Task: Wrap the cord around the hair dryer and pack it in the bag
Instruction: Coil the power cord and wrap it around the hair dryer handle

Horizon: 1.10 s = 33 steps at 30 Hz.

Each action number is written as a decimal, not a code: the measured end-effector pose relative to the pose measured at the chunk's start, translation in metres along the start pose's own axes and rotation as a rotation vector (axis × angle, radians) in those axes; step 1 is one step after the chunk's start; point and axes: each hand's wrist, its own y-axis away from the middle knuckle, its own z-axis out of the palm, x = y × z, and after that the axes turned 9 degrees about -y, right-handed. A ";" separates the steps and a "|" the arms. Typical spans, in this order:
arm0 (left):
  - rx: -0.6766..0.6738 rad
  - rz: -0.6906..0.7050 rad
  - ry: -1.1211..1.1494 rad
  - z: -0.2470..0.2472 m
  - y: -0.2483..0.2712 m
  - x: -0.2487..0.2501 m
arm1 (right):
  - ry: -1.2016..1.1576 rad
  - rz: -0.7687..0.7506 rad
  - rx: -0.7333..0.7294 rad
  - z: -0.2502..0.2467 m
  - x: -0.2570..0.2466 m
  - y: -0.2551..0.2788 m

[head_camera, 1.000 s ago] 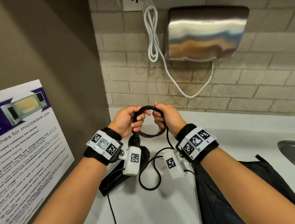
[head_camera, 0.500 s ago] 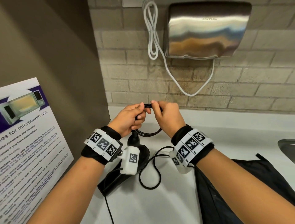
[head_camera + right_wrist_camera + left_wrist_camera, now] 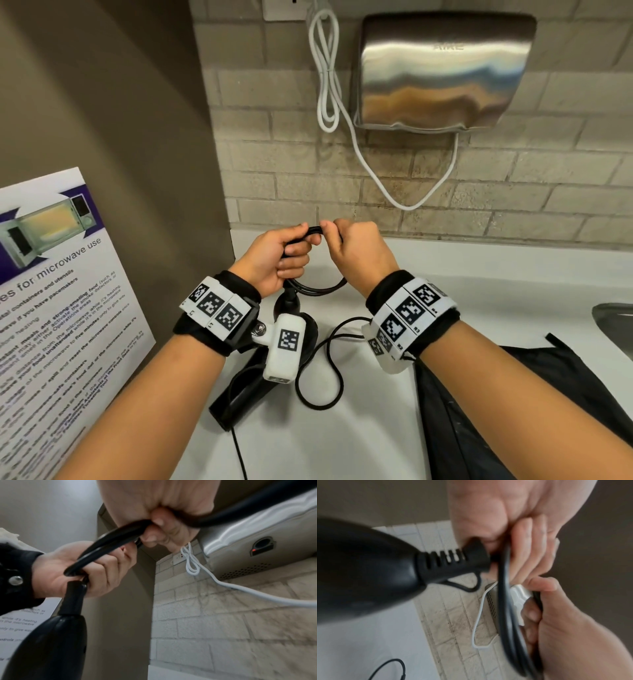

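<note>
A black hair dryer (image 3: 239,383) hangs nozzle-down toward the white counter (image 3: 359,428), its handle end (image 3: 368,563) rising to my left hand (image 3: 274,260). My left hand grips a small coil of the black cord (image 3: 318,289) just above the strain relief (image 3: 453,559). My right hand (image 3: 359,257) pinches the coil's top right beside the left fingers (image 3: 109,566). Loose cord (image 3: 322,377) loops on the counter below. The black bag (image 3: 513,404) lies flat at the lower right, under my right forearm.
A steel hand dryer (image 3: 442,72) with a white cable (image 3: 346,133) hangs on the brick wall behind. A microwave notice (image 3: 58,308) leans on the brown panel at left. A sink edge (image 3: 613,322) shows at far right.
My hands have come together at the top of the coil. The coil looks smaller and tighter, and the loose loop on the counter has shortened a little.
</note>
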 end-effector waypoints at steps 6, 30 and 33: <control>0.041 0.029 0.236 -0.017 0.002 -0.002 | -0.266 0.114 -0.114 0.003 0.035 0.030; 0.151 0.284 -0.399 -0.007 0.002 -0.009 | 0.499 -0.616 -0.200 -0.001 0.012 0.057; 0.012 0.206 -0.429 -0.001 0.006 -0.010 | 0.383 -0.519 -0.105 -0.010 -0.006 0.027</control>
